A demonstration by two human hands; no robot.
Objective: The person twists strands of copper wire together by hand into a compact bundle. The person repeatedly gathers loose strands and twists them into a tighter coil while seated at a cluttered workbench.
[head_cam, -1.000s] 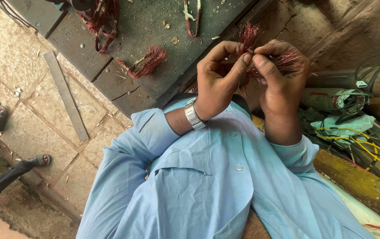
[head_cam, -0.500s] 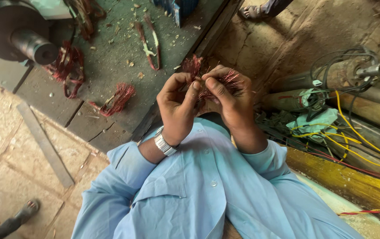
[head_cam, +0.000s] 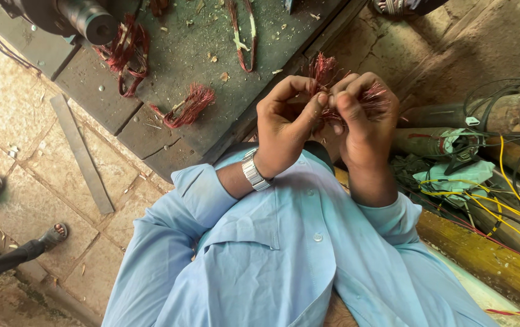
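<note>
Left hand (head_cam: 284,124) and right hand (head_cam: 362,118) together, fingers (head_cam: 316,109) pinched on red copper wire bundle (head_cam: 333,91). Green desk (head_cam: 211,36) beyond, 2 loose wire coils (head_cam: 188,104) lying there.

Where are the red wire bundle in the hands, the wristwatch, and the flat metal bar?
red wire bundle (head_cam: 322,68): head view, frayed upper end.
wristwatch (head_cam: 254,172): head view, metal band on left wrist.
flat metal bar (head_cam: 82,154): head view, middle of the strip.

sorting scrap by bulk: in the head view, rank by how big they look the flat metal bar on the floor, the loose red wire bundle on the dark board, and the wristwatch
1. flat metal bar
2. red wire bundle
3. wristwatch, though it sits nearer the camera, so it is likely smaller still.
</note>
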